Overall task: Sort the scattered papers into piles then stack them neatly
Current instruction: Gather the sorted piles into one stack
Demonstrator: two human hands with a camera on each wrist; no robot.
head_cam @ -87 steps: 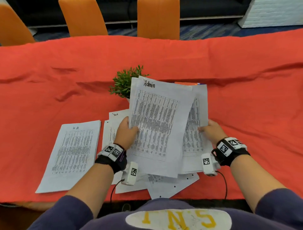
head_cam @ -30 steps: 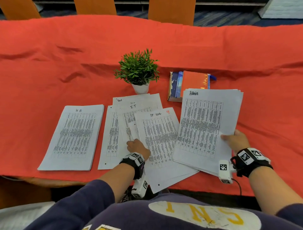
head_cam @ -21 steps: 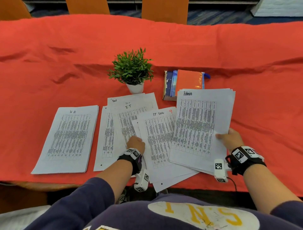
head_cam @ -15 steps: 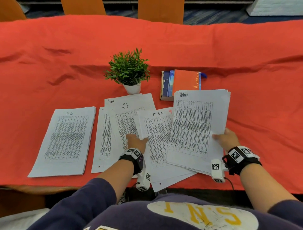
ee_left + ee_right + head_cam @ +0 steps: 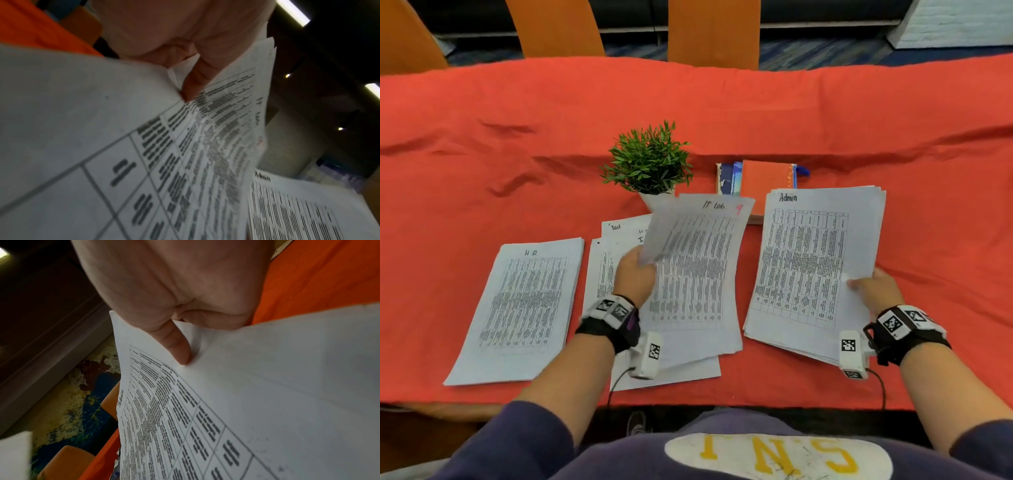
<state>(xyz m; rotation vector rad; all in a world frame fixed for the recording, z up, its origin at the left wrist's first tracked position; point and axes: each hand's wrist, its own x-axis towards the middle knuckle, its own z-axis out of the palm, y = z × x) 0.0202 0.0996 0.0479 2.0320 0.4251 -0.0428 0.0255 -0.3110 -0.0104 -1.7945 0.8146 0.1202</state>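
Note:
My left hand (image 5: 635,274) pinches the left edge of the "IT Log" sheets (image 5: 695,267) and holds them lifted and curled above the loose IT papers (image 5: 606,260) in the middle; the left wrist view shows the thumb (image 5: 197,81) on top of those sheets (image 5: 144,146). My right hand (image 5: 873,287) grips the right edge of the thick "Admin" stack (image 5: 811,267), its thumb (image 5: 176,347) pressed on the top page (image 5: 246,402). The "HR" pile (image 5: 524,308) lies flat at the left, apart from both hands.
A small potted plant (image 5: 650,164) stands behind the middle papers. Notebooks with an orange cover (image 5: 760,174) lie behind the Admin stack. The red tablecloth (image 5: 482,154) covers the table; orange chairs (image 5: 712,31) stand at its far side.
My left hand has gone from resting on the middle papers to pinching the IT Log sheets and lifting them. The Admin stack has slid right, away from the middle papers.

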